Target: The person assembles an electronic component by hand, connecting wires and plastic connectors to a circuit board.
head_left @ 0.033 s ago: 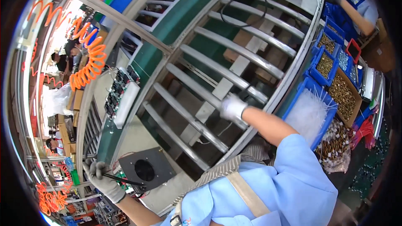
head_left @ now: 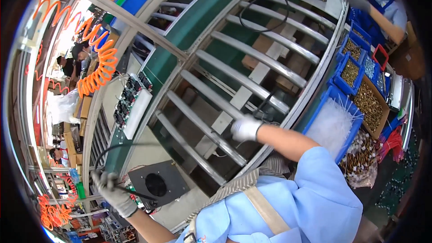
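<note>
My right hand, in a white glove, is stretched out over the metal roller rails of a conveyor. Its fingers are closed around a thin black cable that runs up and away from it. At the lower left, my left hand, in a grey glove, grips another black cable. That cable leads to a black box with a round fan grille, which lies just to the right of the hand. The left cable also loops up above the hand.
A circuit board on a white tray lies on the green belt. Blue bins of small metal parts and white ties line the right side. An orange coiled hose hangs at the left. Another person works at the top right.
</note>
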{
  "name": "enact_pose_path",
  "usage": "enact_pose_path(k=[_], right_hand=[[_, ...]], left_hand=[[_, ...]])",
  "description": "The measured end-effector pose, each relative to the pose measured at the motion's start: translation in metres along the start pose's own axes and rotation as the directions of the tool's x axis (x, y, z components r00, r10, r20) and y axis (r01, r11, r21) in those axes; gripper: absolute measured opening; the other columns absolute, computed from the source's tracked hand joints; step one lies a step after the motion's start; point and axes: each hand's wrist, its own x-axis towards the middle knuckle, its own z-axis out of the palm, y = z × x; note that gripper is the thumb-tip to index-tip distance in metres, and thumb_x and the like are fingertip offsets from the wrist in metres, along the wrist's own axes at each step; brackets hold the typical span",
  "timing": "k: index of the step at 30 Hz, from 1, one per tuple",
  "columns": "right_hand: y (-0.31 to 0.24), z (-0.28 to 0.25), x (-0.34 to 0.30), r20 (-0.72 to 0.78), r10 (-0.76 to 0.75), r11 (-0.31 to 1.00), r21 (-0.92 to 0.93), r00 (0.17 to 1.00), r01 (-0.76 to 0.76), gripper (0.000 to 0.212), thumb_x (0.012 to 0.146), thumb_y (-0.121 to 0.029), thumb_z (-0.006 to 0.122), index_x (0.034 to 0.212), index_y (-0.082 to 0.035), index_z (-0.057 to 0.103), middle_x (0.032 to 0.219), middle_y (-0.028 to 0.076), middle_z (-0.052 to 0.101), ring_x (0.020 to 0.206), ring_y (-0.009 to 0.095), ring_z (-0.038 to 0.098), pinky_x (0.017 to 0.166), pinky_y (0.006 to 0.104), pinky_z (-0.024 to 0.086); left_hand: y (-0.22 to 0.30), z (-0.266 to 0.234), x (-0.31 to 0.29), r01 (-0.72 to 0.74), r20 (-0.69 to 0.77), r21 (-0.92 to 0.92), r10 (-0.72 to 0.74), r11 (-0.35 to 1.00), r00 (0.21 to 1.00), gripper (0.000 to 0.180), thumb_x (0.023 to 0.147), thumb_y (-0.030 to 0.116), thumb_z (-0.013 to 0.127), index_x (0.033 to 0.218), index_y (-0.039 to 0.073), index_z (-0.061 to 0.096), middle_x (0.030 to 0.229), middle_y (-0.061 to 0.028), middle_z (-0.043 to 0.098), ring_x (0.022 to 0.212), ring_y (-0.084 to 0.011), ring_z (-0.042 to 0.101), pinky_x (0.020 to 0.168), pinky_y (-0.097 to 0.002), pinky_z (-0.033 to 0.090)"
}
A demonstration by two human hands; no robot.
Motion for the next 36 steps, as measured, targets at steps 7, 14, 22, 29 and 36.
enact_pose_path(k=[7,14,22,29,36], right_hand=[[-0.126,-0.087,-0.042,-0.304,-0.435,0.885,0.032,0.848,0.465,0.024,0.077,-0.027,0.065,0.090,-0.008,0.068,0.085,0.016,0.071,0.086,0.033,0.070,0.073,0.0448,0.055],[0.015,-0.004,-0.009,-0.473,0.324,0.945,0.206,0.820,-0.254,0.026,0.076,-0.023,0.070,0.100,-0.014,0.067,0.089,0.012,0.071,0.086,0.033,0.069,0.077,0.0412,0.053],[-0.188,0.079,-0.002,-0.308,-0.193,0.972,0.071,0.932,0.225,0.031,0.084,-0.029,0.061,0.107,-0.010,0.069,0.093,0.016,0.071,0.088,0.035,0.069,0.074,0.0456,0.055],[-0.229,0.034,-0.088,-0.097,0.004,0.713,0.698,0.995,0.065,0.045,0.080,-0.045,0.077,0.098,-0.004,0.071,0.088,0.011,0.072,0.086,0.026,0.069,0.083,0.0353,0.051],[0.008,0.016,-0.248,-0.406,0.906,0.417,0.905,0.122,-0.084,0.030,0.093,-0.037,0.059,0.101,-0.010,0.071,0.101,0.009,0.072,0.092,0.023,0.067,0.084,0.0363,0.053]], left_hand=[[-0.090,0.052,-0.103,0.112,0.690,0.628,-0.617,0.770,0.379,0.037,0.104,0.028,0.048,0.119,-0.003,0.058,0.094,-0.0095,0.063,0.092,-0.0184,0.062,0.082,-0.0303,0.051],[-0.035,-0.090,-0.042,-0.030,0.147,0.267,-0.010,0.963,0.989,0.075,0.091,0.067,0.049,0.127,0.002,0.058,0.098,-0.0050,0.067,0.074,-0.0130,0.060,0.061,-0.0262,0.051],[-0.036,-0.041,-0.028,-0.087,0.522,0.331,-0.105,0.940,0.846,0.055,0.097,0.030,0.060,0.141,0.002,0.047,0.090,-0.0085,0.070,0.065,-0.0121,0.062,0.047,-0.0220,0.042],[-0.117,-0.034,-0.102,0.134,0.901,0.427,-0.433,0.894,0.016,0.045,0.092,0.025,0.072,0.123,-0.003,0.056,0.097,-0.0018,0.065,0.083,-0.0108,0.059,0.071,-0.0299,0.051],[-0.120,-0.051,-0.129,-0.182,0.703,0.676,-0.699,0.714,-0.130,0.035,0.079,0.014,0.083,0.106,0.000,0.065,0.082,-0.0002,0.067,0.074,-0.0054,0.059,0.065,-0.0250,0.050]])
